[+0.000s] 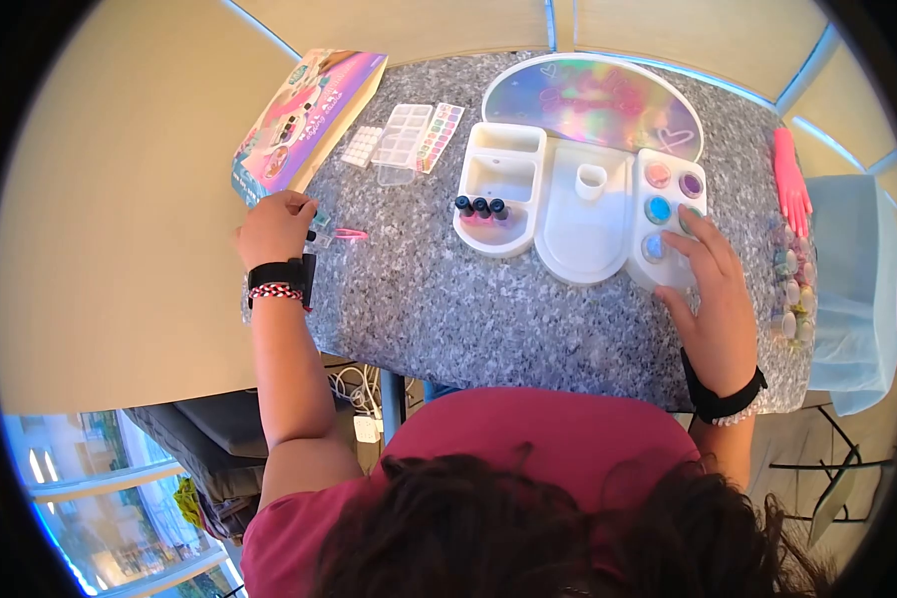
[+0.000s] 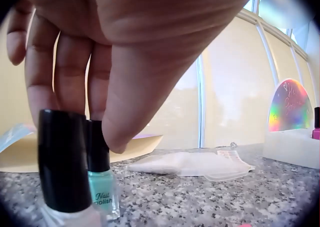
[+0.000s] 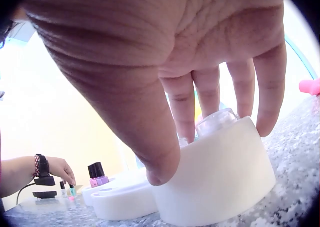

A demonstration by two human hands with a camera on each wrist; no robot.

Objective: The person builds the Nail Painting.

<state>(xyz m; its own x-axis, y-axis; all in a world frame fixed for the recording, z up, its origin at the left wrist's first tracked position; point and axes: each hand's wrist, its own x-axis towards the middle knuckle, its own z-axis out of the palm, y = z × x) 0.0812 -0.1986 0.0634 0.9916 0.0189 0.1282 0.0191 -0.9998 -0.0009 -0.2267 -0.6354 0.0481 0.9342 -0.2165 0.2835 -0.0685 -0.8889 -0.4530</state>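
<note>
Pale beige wall panels [image 1: 110, 219] stand round a speckled grey bench [image 1: 419, 309] in the head view. At its left end, the person's left grip [image 1: 277, 227] is down at a black-capped mint-green glass nail polish bottle [image 1: 321, 218], just beside a black-capped clear glass bottle [image 1: 323, 240]. Towards the other end, the right grip [image 1: 723, 314] lies over a rounded white plastic tray [image 1: 674, 270] set with round pots of pink, purple and blue. Keeping the right side light and steady seems best while the left does the finer work.

From the left wrist, the thumb bears against one side of the mint bottle's black cap with fingertips behind it, so the grip appears narrowed to a pinch on the cap alone. Whether the base touches the bench is hard to tell. A straight, level movement would suit it: the clear bottle is close enough to be knocked, and holding by the cap is safe only if it is screwed tight.

From the right wrist, the grip is spread wide, thumb at the tray's near edge and nearly straight fingers across its top and far side, touching rather than clenching. Gentle pressure should avoid tilting the pots.
</note>
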